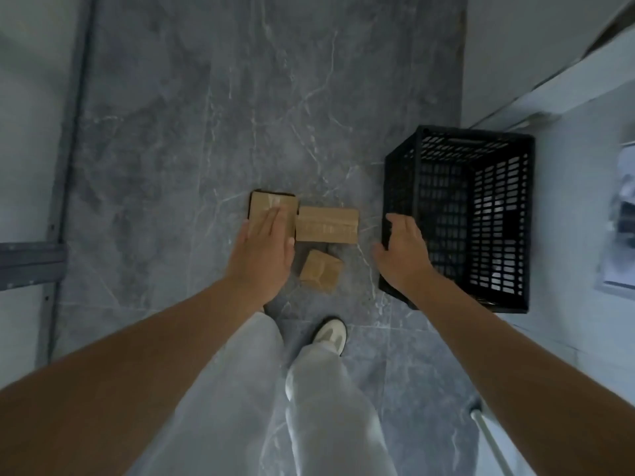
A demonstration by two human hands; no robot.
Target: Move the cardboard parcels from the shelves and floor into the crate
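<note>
Three parcels lie on the floor (pixel 240 115) ahead of your feet. The left parcel (pixel 271 205) sits just beside the middle parcel (pixel 327 224), which lies to its right. The near parcel (pixel 321 274) lies closer to you, below the gap between them. The crate (pixel 398 187) stands on the floor to the right of all three. The shelf frame (pixel 31 262) stands at the far left. Your left grip (pixel 264 250) overlaps the left parcel, and your right grip (pixel 403 255) is at the crate's left wall.

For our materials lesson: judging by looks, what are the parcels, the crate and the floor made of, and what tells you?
Parcels: matte brown cardboard, probably; clear tape shines along the seams.
Crate: likely moulded plastic, black, slightly glossy, with slotted lattice walls.
Floor: polished stone or stone-look tile, grey with pale veins; which one cannot be told.
</note>
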